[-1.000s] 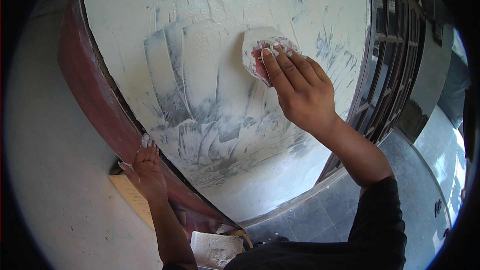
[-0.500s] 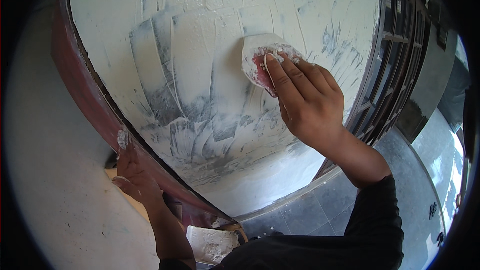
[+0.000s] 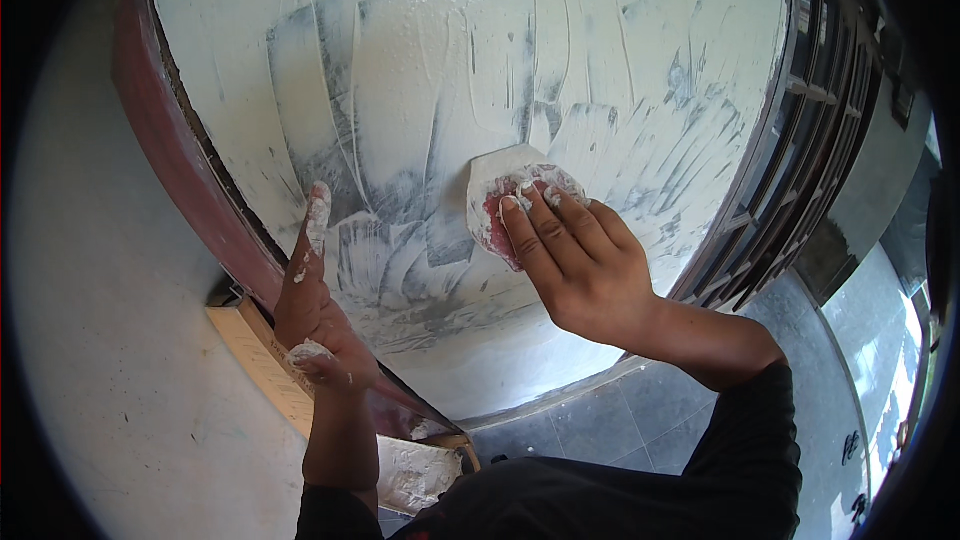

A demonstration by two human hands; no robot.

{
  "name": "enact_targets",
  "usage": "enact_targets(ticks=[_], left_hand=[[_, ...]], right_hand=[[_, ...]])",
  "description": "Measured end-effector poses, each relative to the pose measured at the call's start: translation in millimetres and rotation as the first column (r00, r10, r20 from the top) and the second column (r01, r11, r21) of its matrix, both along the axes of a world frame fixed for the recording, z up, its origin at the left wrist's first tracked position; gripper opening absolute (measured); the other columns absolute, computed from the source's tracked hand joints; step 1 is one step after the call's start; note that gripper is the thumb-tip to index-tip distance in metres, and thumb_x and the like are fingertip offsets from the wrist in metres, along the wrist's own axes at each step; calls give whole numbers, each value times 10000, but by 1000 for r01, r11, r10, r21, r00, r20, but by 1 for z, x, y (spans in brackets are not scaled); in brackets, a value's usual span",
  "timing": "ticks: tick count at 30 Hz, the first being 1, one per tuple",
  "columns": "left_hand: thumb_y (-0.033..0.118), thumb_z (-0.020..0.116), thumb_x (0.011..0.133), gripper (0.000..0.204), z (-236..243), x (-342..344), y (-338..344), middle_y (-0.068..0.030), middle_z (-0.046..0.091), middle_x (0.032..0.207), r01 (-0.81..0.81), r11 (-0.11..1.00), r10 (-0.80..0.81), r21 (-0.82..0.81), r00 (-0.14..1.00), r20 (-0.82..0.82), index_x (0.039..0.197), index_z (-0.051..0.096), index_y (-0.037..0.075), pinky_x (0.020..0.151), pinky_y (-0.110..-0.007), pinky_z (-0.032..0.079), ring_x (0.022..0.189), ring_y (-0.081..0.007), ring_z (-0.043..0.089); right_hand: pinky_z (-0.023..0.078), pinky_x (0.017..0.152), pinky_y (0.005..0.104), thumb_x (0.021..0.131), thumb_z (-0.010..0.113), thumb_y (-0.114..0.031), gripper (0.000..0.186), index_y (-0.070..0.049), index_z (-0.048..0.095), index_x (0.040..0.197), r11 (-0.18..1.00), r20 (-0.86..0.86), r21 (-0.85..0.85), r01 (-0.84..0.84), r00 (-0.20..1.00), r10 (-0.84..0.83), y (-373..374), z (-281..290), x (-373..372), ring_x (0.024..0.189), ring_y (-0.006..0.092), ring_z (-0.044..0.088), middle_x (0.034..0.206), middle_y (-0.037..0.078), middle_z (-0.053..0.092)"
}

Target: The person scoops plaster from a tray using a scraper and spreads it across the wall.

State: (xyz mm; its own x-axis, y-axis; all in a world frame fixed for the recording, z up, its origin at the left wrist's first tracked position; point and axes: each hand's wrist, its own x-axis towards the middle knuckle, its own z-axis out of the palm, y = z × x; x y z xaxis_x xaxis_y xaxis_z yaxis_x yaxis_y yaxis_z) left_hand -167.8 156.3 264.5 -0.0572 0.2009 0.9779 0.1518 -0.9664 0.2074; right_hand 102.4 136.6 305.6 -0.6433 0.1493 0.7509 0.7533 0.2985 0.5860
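Resting against the smeared wall [image 3: 400,105], right of the left grip [image 3: 325,325]: one paste-caked scraper [image 3: 503,177], which seemed light, stiff, slippery, best held at its red middle; right grip [image 3: 600,275] was clamped on it, left grip was empty, thumb apart

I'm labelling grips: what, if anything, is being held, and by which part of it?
The right hand holds a flat spreader, fingers on its paste-smeared reddish face; the thumb is hidden. The left hand appears empty.
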Motion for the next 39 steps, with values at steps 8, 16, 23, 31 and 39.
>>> enact_targets(ticks=[8, 16, 23, 31, 39], left_hand=[[700, 115, 945, 1005, 5, -3, 0, -381, 388, 1406, 17, 1000, -17, 18, 999, 32, 1357, 384, -176, 1173, -540, 219, 1369, -483, 342], [649, 176, 969, 980, -20, 17, -21, -389, 390, 1396, -4, 999, 12, -54, 988, 151, 1329, 343, -248, 1155, -481, 261, 1340, -430, 402], [595, 149, 1000, 890, -41, 10, -25, -342, 433, 1392, 21, 998, -14, -62, 994, 111, 1342, 405, -185, 1175, -498, 241, 1357, -428, 386], [599, 161, 995, 899, -35, 29, -35, -350, 412, 1408, -34, 991, 49, -130, 992, 116, 1345, 393, -196, 1181, -488, 224, 1365, -425, 377], [593, 171, 995, 898, -41, 17, -33, -352, 425, 1397, -2, 998, 9, -63, 995, 98, 1333, 399, -208, 1178, -486, 233, 1355, -426, 390]], right_hand=[[552, 770, 356, 783, 641, -54, 421, 12, 646, 1199, 939, -91, 342, -31, 994, 66, 28, 90, -22, 917, 273, 682, 1027, 175, 709], [610, 707, 381, 880, 594, -108, 341, 101, 641, 1145, 998, 136, -54, 27, 991, -20, 21, -92, -41, 869, 343, 709, 996, 264, 691], [584, 729, 338, 845, 632, -133, 374, 65, 636, 1163, 945, -81, -296, -135, 990, 116, -33, -23, -11, 952, 305, 678, 1027, 232, 682], [515, 814, 364, 818, 614, -131, 441, 3, 621, 1238, 942, -149, 307, 133, 985, -91, 38, 79, 19, 1008, 291, 646, 1152, 172, 662], [497, 809, 383, 865, 592, -159, 399, -11, 627, 1234, 995, -101, -97, 18, 995, -28, 6, -64, 20, 1030, 284, 638, 1148, 180, 659]])
